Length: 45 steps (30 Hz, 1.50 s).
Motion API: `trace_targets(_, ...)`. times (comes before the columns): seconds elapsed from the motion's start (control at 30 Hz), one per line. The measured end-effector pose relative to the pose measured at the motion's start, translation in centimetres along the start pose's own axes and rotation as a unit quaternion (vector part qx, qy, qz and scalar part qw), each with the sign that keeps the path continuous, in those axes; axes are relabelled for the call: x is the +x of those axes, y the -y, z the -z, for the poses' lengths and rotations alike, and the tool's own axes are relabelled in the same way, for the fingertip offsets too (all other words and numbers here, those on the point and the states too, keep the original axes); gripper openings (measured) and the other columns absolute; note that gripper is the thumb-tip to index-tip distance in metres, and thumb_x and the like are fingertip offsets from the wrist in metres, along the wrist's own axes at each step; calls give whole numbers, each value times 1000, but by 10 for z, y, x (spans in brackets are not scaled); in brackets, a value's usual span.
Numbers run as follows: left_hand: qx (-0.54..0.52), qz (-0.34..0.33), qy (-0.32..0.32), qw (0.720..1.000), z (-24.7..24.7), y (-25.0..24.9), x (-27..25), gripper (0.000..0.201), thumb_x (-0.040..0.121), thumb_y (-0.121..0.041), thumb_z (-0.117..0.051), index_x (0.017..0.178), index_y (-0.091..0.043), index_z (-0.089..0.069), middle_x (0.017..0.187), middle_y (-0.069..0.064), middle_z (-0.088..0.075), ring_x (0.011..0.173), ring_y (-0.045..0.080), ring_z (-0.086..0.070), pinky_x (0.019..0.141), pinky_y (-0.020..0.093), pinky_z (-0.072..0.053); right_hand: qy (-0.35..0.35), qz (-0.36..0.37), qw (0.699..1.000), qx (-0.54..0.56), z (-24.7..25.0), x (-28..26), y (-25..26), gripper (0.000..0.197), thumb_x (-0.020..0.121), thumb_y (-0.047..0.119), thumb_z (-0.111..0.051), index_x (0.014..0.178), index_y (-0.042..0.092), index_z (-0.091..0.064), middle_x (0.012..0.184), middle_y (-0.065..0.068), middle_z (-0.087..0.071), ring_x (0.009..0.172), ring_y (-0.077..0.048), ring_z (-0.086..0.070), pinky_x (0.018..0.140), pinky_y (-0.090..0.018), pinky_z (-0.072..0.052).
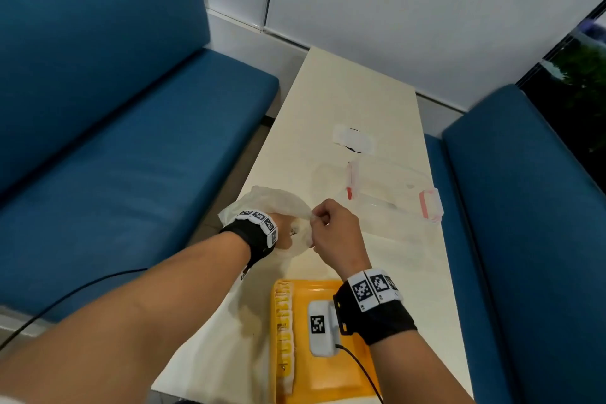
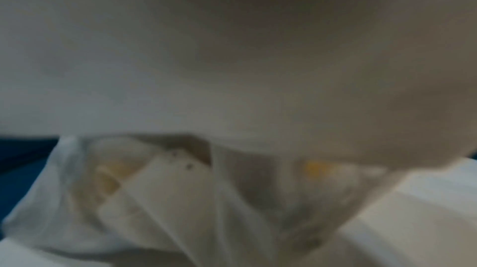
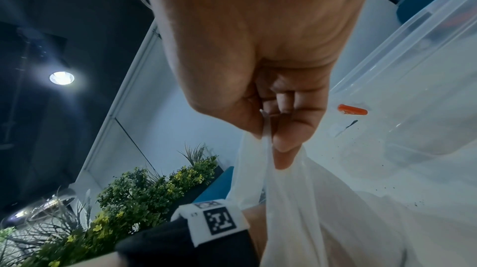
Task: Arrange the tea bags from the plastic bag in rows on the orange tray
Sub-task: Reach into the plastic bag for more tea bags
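A thin white plastic bag (image 1: 275,203) lies on the cream table (image 1: 354,92) beyond the orange tray (image 1: 328,380). My left hand (image 1: 286,228) is pushed into the bag's mouth, so its fingers are hidden. My right hand (image 1: 316,216) pinches the bag's rim between thumb and curled fingers and holds it up, which shows plainly in the right wrist view (image 3: 268,138). Through the film of the bag (image 2: 51,200), the blurred left wrist view shows several pale tea bags (image 2: 165,185) with yellow tags. A row of tea bags (image 1: 283,331) lines the tray's left edge.
A clear lidded container (image 1: 393,193) with red clips stands just right of the bag, and a white wrapper (image 1: 352,139) lies farther back. Blue benches flank the table on the left (image 1: 131,141) and right (image 1: 524,207). A white wall closes the far end.
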<state>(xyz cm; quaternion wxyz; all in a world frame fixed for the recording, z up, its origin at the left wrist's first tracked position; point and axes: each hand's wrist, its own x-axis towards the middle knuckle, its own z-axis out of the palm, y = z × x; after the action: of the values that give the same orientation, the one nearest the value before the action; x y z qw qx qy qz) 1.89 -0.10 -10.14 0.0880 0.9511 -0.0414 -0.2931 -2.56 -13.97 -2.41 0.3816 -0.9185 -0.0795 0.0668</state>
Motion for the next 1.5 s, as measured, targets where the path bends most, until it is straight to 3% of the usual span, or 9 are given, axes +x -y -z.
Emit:
trace_targets(0.13,46,-10,23,999,-7,7,37,13,81,-35,-51,83,-22,-55,110,6,-68,98,30,-62,82,36,-44,4,0,1000,-8,2,2,-2,15,93,12,-51,84,22,-58,74,-1,-68,66,-21,-67,62,-37,-58)
trace_targets(0.3,41,-33,-9,999,0,-2,10,28,100,-28,-42,118,-17,-61,127,4,-63,116,28,-58,101,38,-43,8,-4,1000,-3,4,2,-2,15,95,9,-51,87,19,-59,74,-1,-68,61,-16,-69,60,-34,-59)
trace_targets(0.6,25,-76,-69,994,19,-13,-27,26,105,-19,-36,120,-13,-57,123,8,-63,111,27,-60,87,29,-39,14,-8,1000,-3,0,9,-3,13,95,13,-51,89,20,-59,76,-1,-68,66,-20,-68,60,-35,-58)
trace_targets(0.73,34,-73,-71,994,22,-15,-30,27,104,-13,-37,125,-11,-55,111,9,-59,95,25,-52,83,27,-34,18,-15,1000,5,-1,11,-1,14,95,11,-50,88,20,-58,76,-2,-67,66,-21,-69,60,-37,-59)
trace_targets(0.93,-31,-54,-51,997,10,-9,-12,16,101,-19,-43,105,-18,-58,83,-4,-52,84,19,-52,82,27,-42,11,-21,1000,13,-1,11,-2,15,95,10,-51,87,20,-58,75,-2,-67,63,-20,-69,63,-41,-60)
trace_targets(1.17,-202,15,-46,978,0,-8,3,23,105,-25,-38,101,-17,-58,96,5,-56,89,20,-49,80,30,-36,6,-34,999,14,1,9,-1,13,96,12,-51,87,19,-59,76,-3,-68,60,-17,-69,62,-41,-61)
trace_targets(1.37,-264,24,-92,960,-3,-4,7,25,101,-30,-40,83,-23,-55,77,-4,-54,76,15,-49,70,29,-36,-14,-53,998,25,5,9,1,13,96,12,-52,87,18,-60,72,-3,-68,57,-16,-69,63,-40,-61)
trace_targets(1.43,-250,-5,-49,967,0,1,5,24,104,-25,-39,106,-22,-63,95,-8,-52,90,16,-45,82,29,-34,-19,-59,998,31,9,10,2,12,95,11,-52,87,16,-60,71,-5,-68,55,-17,-69,61,-39,-61)
trace_targets(1.5,-185,-62,-26,980,7,4,-1,41,107,-17,-36,147,-17,-45,116,-7,-33,103,13,-32,85,24,-28,-25,-63,997,33,12,10,4,13,95,10,-52,87,14,-60,71,-8,-69,54,-19,-68,59,-37,-60)
